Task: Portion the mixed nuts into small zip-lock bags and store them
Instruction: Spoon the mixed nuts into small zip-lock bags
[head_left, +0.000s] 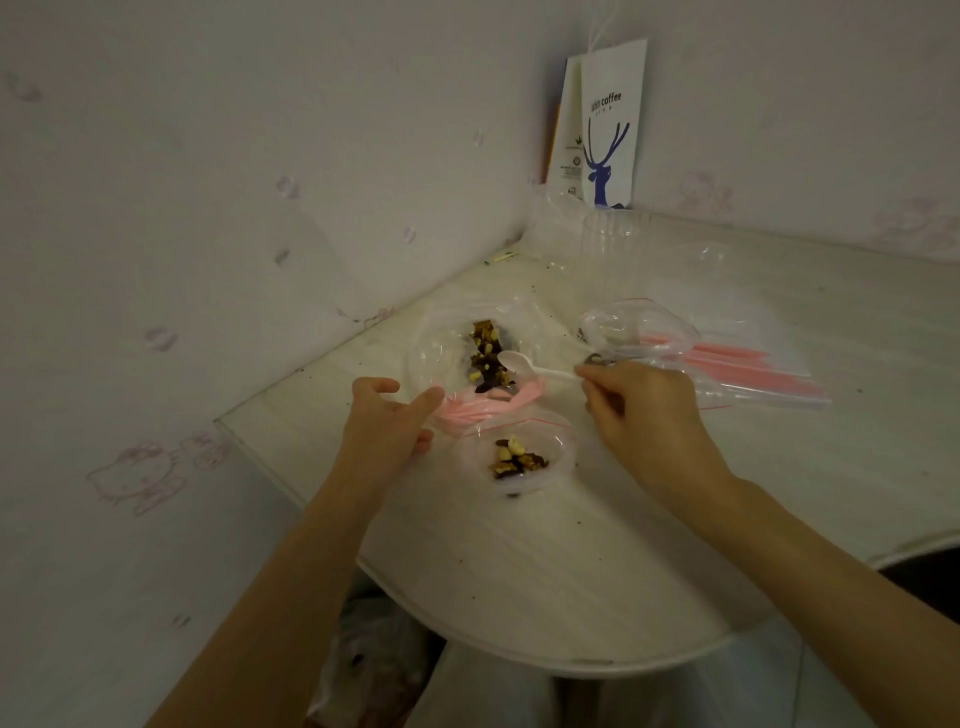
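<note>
A large clear bag with a pink zip strip lies open on the table, holding mixed nuts. My left hand pinches its pink mouth edge. My right hand pinches the handle of a white plastic spoon, whose bowl hovers over the nuts. In front, a small zip-lock bag sits propped open inside a clear cup, with a small heap of nuts inside.
Several empty zip-lock bags with pink strips lie to the right, under a clear plastic lid. Clear cups and a white coffee paper bag stand in the wall corner. The table edge curves near me.
</note>
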